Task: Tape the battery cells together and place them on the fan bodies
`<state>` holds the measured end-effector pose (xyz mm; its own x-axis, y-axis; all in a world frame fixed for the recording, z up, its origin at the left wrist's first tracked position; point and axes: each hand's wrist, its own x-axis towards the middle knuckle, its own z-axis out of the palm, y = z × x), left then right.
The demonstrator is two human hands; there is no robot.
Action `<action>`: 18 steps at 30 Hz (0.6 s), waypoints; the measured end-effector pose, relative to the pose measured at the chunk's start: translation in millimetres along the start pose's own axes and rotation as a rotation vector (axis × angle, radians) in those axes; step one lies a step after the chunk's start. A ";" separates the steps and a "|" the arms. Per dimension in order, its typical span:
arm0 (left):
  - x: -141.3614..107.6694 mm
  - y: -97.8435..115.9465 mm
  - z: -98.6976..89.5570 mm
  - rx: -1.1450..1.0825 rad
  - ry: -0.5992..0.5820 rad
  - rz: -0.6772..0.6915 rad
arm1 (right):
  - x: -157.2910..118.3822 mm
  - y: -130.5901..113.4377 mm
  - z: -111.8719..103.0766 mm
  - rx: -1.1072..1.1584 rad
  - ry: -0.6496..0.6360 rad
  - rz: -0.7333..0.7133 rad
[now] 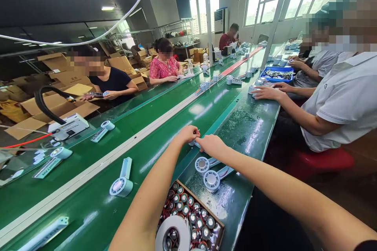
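Observation:
Both my hands meet over the inner edge of the green workbench. My left hand (189, 134) has its fingers pinched together, and what is between them is too small to name. Touching it or nearly so, my right hand (212, 146) is closed round part of a light blue piece (194, 143), mostly hidden by the fingers. Just below my right hand lie two light blue fan units (202, 164) (211, 180) with round heads and handles. Nearer to me, a cardboard box (218, 230) holds several small round motors with red wires, and a white ring (182, 225) rests on it.
Left of my arms, a green conveyor (88, 188) with a pale divider (97, 170) carries several fan units (121, 186). Co-workers sit along both sides; a person's hand (266, 93) is at the bench's right. A blue tray (277, 74) of parts stands farther off.

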<state>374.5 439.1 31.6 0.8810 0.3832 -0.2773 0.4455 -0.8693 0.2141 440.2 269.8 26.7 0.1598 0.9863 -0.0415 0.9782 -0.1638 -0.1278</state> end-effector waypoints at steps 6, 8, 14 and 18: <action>2.9 -1.1 1.5 -0.036 -0.001 -0.011 | 8.0 13.5 0.1 0.018 -0.070 -0.072; 5.1 -2.0 2.2 -0.053 0.004 -0.022 | 14.1 10.8 3.7 0.013 -0.096 -0.071; -2.0 6.3 -1.8 0.003 0.046 -0.067 | 31.5 -4.6 -1.8 0.026 -0.113 -0.005; -12.3 4.5 -9.3 0.052 0.173 -0.164 | 8.5 8.1 -21.9 0.072 0.061 -0.035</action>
<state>367.2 433.3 44.7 0.8134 0.5649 -0.1385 0.5804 -0.8039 0.1297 452.4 277.3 47.0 0.1359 0.9904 0.0244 0.9716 -0.1284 -0.1987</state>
